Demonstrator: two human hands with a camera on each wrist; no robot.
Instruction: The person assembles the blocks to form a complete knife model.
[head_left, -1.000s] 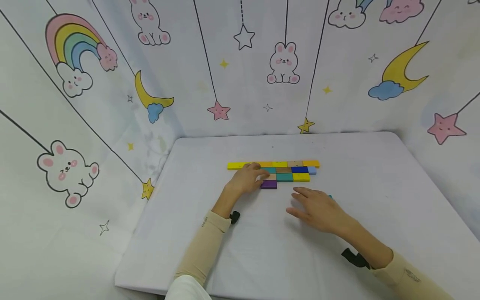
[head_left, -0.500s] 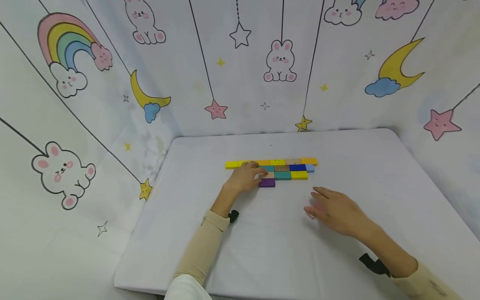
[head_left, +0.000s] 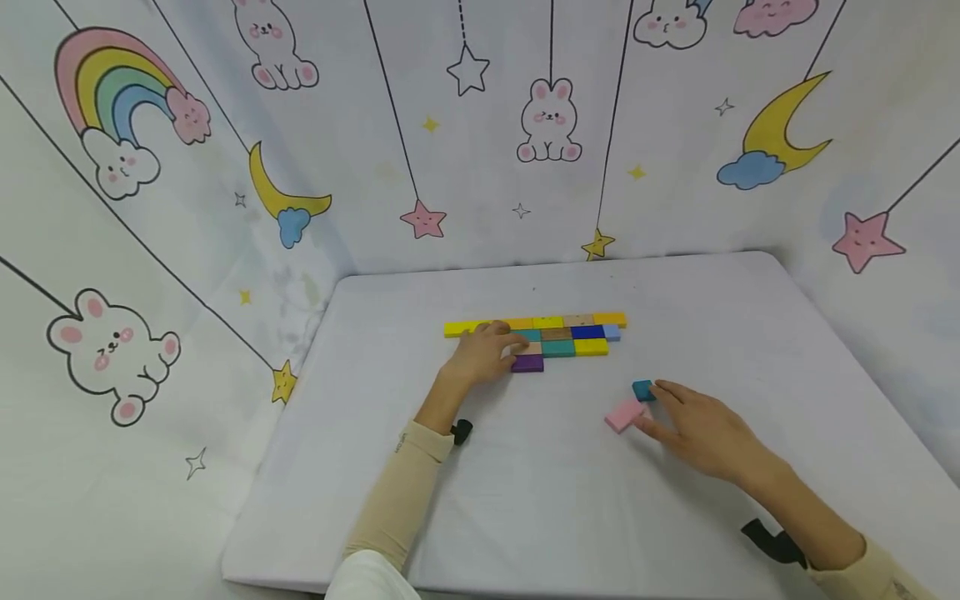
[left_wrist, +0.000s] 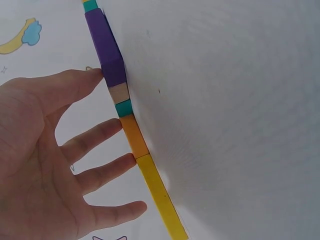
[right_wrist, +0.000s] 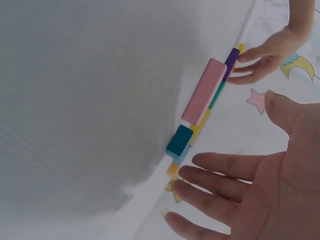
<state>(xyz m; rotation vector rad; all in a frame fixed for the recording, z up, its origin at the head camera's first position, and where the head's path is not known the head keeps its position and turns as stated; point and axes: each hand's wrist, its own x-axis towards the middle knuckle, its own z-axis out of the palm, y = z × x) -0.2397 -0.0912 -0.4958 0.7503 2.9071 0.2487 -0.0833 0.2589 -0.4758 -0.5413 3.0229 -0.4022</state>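
Note:
My left hand rests at the left side of a flat pattern of coloured blocks. Its thumb touches the purple block, and fingertips touch the orange block in the left wrist view. The fingers are spread, pinching nothing. To the right, my right hand hovers with straight fingers beside a pink block and a small teal block. Those two lie loose on the table, close together. In the right wrist view the pink block stands clear of the palm and fingers.
Rows of blocks adjoin each other: a long yellow and orange row at the back, then a dark blue block, a green block and a yellow block. The white-covered table meets a patterned cloth wall.
My right hand has moved to the right. The pink and teal blocks, mostly hidden behind it before, now show on the table. The left hand stays at the pattern; the head view shifts slightly.

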